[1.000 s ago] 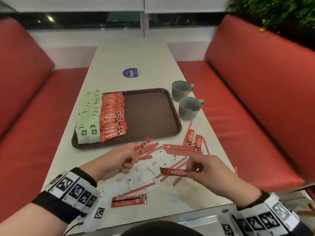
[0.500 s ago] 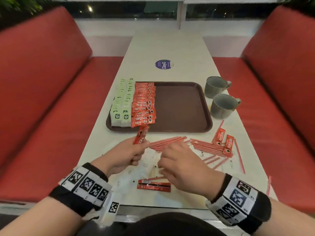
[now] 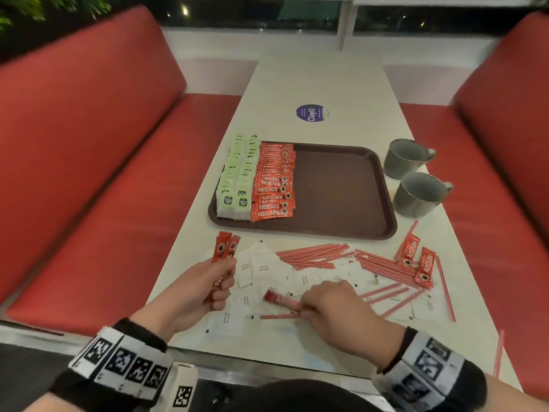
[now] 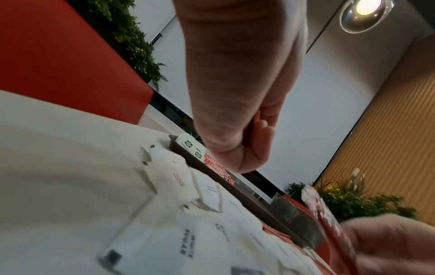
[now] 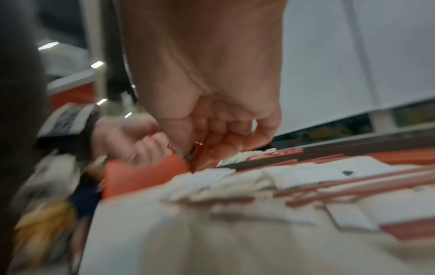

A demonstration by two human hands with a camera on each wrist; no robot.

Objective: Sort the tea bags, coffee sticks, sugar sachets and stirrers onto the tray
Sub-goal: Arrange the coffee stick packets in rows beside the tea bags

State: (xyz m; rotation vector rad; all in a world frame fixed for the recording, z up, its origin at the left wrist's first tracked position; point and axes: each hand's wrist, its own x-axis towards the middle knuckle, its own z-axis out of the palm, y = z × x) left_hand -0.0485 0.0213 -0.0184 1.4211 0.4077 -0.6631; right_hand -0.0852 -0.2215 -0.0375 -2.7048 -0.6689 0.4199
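A brown tray (image 3: pixel 341 191) holds rows of green tea bags (image 3: pixel 237 173) and red coffee sticks (image 3: pixel 274 179) at its left side. My left hand (image 3: pixel 205 288) grips two red coffee sticks (image 3: pixel 224 249) upright near the table's left edge. To its right, my right hand (image 3: pixel 332 304) pinches one more red coffee stick (image 3: pixel 280 300), lifted just above the white sugar sachets (image 3: pixel 261 269). Red stirrers (image 3: pixel 383 263) and two more coffee sticks (image 3: pixel 416 257) lie loose in front of the tray. In the right wrist view the fingers (image 5: pixel 223 137) curl round the stick, blurred.
Two grey mugs (image 3: pixel 416 176) stand right of the tray. A purple sticker (image 3: pixel 310 113) sits further back on the white table (image 3: pixel 320 81). Red benches (image 3: pixel 89 173) flank both sides. A stray stirrer (image 3: pixel 499 352) lies at the near right edge.
The view has swung left. My right hand reached down and picked up the coffee stick that lay near the front edge. My left hand keeps its sticks and has shifted left.
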